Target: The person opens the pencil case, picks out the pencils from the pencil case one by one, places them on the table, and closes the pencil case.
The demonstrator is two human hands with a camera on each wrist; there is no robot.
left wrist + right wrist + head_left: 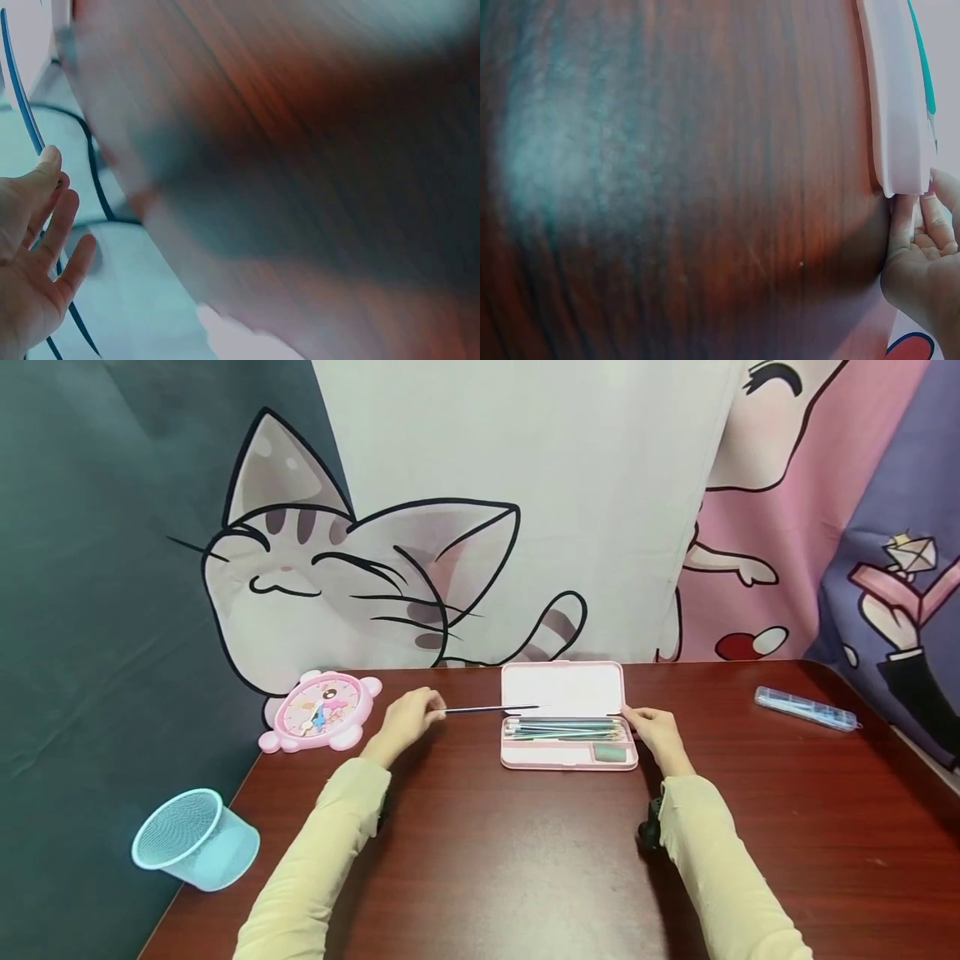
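In the head view my left hand (411, 720) pinches one end of a thin dark blue pencil (483, 708). Its far tip reaches across the raised lid of a pink pencil case (540, 758). The left wrist view has the same blue pencil (21, 94) between thumb and index finger, the other fingers loosely spread. My right hand (654, 731) grips the case at its right side, by the hinge. In the right wrist view, thumb and fingers meet at the corner of the case (901, 112). Several pencils (562, 730) lie in the upper compartment; a greenish eraser (610, 752) sits below.
A pink bear-shaped clock (321, 710) lies at the table's back left. A light blue mesh basket (225, 852) leans at the left edge. A long clear blue box (806, 707) lies at the back right. Cartoon-printed curtains (600, 485) hang behind the brown table (525, 860).
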